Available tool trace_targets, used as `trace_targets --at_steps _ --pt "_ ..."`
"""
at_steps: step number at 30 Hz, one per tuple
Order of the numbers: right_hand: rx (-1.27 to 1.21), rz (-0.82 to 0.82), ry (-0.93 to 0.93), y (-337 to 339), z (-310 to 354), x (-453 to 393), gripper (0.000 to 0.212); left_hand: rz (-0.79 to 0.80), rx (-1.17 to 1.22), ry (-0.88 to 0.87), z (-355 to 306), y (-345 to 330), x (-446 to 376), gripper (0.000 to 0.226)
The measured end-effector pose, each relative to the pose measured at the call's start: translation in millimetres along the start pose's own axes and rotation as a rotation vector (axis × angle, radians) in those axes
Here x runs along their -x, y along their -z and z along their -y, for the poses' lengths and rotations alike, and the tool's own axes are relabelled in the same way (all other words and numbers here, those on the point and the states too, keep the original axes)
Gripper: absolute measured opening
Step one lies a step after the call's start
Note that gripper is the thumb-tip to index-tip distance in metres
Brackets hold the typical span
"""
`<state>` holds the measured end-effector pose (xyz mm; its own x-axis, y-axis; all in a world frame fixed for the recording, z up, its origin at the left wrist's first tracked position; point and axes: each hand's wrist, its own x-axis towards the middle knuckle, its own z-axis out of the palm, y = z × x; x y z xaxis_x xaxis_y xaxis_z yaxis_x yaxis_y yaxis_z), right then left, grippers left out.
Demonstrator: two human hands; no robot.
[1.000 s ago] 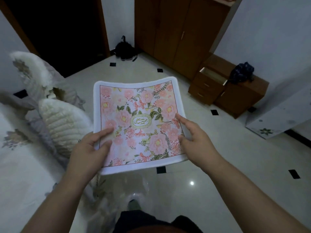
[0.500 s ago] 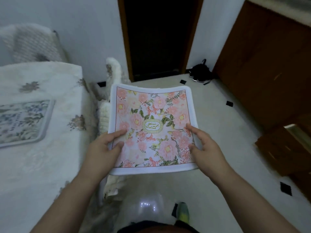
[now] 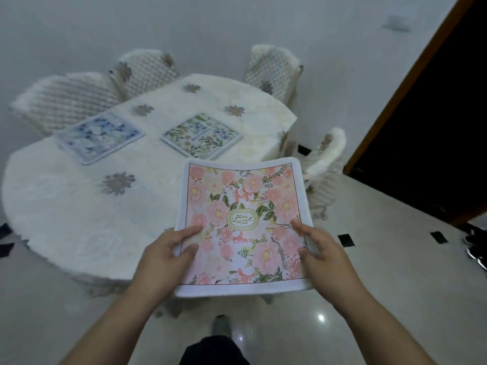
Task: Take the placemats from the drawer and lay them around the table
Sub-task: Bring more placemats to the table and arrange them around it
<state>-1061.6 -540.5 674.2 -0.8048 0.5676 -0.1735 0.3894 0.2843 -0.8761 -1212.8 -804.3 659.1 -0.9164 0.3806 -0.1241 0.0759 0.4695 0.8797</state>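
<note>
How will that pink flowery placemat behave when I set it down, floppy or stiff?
Probably semi-flexible: the pink placemat, held near its close edge by the left hand and right hand, stays out flat with only its far edge bowing. It looks light, and should settle flat on the table.

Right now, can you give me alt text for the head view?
Both hands, left hand and right hand, hold a pink floral placemat over the near edge of a white-clothed table. A blue placemat and a green placemat already lie there, ringed by chairs.
</note>
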Motion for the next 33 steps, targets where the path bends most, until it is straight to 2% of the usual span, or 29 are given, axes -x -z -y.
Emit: trace_targets --at_steps 9,14,21,27,33 --pt "0.212 0.289 0.165 -62.3 31.8 -118.5 0.054 -0.234 0.1 0.183 57.9 18.4 -38.7 0.036" --pt "0.378 0.35 0.262 -94.1 47.5 -190.4 0.054 -0.295 0.17 0.243 76.9 9.4 -78.5 0.035" --pt "0.451 0.454 0.389 -156.7 53.5 -262.3 0.057 -0.384 0.227 0.369 112.0 19.2 -116.9 0.048" --pt "0.478 0.678 0.444 -228.5 49.1 -314.8 0.071 -0.525 0.238 0.489 158.0 34.5 -146.0 0.053" --pt "0.483 0.885 0.349 -282.0 37.3 -352.2 0.084 -0.759 0.321 0.616 196.7 21.8 -158.1 0.042"
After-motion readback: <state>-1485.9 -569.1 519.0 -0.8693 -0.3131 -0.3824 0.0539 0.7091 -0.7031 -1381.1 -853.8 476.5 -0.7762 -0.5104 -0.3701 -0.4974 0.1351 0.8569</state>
